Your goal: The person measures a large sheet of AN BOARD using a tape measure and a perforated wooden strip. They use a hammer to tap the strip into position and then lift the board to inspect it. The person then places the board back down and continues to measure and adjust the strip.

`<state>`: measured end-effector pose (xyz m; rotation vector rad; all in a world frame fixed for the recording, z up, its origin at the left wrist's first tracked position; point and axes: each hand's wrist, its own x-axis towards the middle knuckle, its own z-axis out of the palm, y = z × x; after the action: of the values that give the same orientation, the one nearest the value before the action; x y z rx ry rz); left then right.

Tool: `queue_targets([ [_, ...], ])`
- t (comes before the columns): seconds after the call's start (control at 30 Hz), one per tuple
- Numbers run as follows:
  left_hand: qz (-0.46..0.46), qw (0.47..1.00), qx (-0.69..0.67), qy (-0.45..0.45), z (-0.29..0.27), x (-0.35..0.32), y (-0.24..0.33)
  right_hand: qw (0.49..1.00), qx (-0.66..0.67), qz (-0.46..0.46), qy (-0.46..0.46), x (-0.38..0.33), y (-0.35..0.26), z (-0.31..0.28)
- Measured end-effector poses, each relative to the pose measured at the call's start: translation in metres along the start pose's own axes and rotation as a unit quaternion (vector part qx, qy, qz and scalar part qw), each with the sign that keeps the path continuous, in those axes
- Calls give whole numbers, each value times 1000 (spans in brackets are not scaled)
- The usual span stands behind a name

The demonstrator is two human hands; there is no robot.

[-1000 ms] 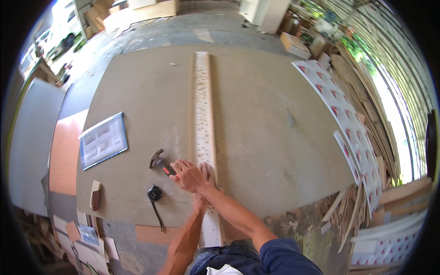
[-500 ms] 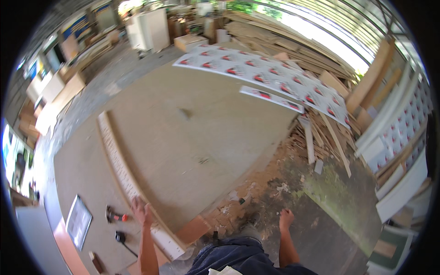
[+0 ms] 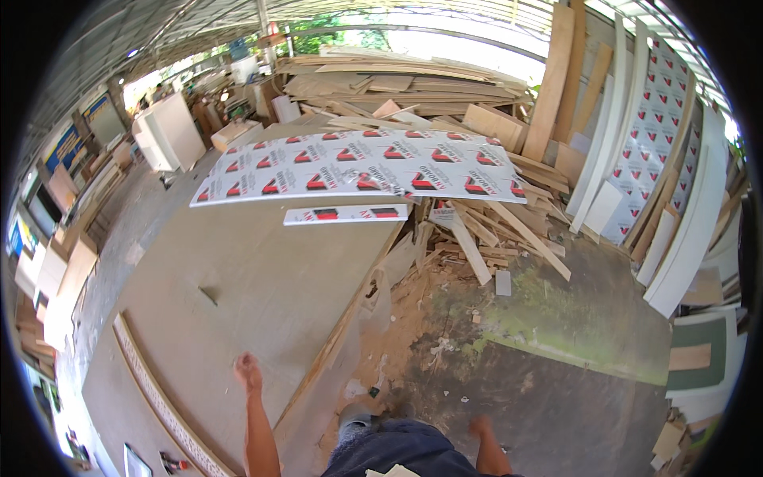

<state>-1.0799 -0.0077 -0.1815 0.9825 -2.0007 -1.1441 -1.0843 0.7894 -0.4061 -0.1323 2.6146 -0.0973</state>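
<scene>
Panel beneath left hand, loosely curled, empty; right hand blurred, cannot tell grip.

Print: red-and-black logos, lettering repeated on sheet | similar print borne by strip, panel | blue sign: marked in yellow, too small to be read

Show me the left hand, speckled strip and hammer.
Left hand (image 3: 247, 370): head view, middle of the hand.
Speckled strip (image 3: 156, 401): head view, speckled face.
Hammer (image 3: 182, 464): head view, red part of the handle.

We see a ribbed roof up top, bright daylight below it, white cabinet upper left, green-stained floor lower right.
</scene>
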Motion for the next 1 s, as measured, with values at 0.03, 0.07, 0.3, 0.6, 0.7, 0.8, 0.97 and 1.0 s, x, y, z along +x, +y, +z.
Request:
queue_targets([
  [0.03,-4,999,-22,-48,26,14,26,1000,6,-12,20,22,-18,-25],
  [0.07,-17,995,-35,-88,38,24,45,992,115,39,20,35,-54,-57],
  [0.3,36,968,-6,-249,238,91,187,926,359,86,80,66,-145,-216],
  [0.6,248,896,278,-243,432,201,255,894,334,298,2,57,-97,-155],
  [0.7,268,839,384,-277,457,223,275,802,449,395,3,52,-78,-143],
  [0.8,218,817,425,-322,444,263,260,793,472,385,-3,71,-107,-166],
  [0.97,278,831,363,-316,471,248,252,768,554,322,20,117,-53,-136],
  [1.0,293,839,359,-286,465,259,243,904,377,198,29,139,-65,-139],
])
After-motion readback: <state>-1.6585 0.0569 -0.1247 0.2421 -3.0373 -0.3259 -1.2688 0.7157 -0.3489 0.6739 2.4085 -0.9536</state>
